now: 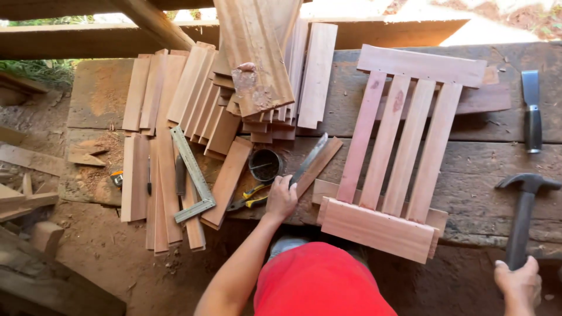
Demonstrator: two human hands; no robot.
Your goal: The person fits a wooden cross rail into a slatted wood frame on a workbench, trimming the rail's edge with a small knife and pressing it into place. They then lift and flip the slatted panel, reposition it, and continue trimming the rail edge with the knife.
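Left hand point(281, 199) is reaching beside the small dark round tin point(265, 165), fingers curled over something on the worn wooden workbench point(480, 169); what it is grasping I cannot tell. Yellow-handled pliers point(249, 197) and a long flat metal file point(308, 159) are lying right there. Right hand point(518, 282) is clenching the black claw hammer point(523, 213) by its handle, head resting near the reddish 4-slat wooden frame point(398, 158). Risk: the frame's near end is overhanging the edge, so a careless knock could tip it off.
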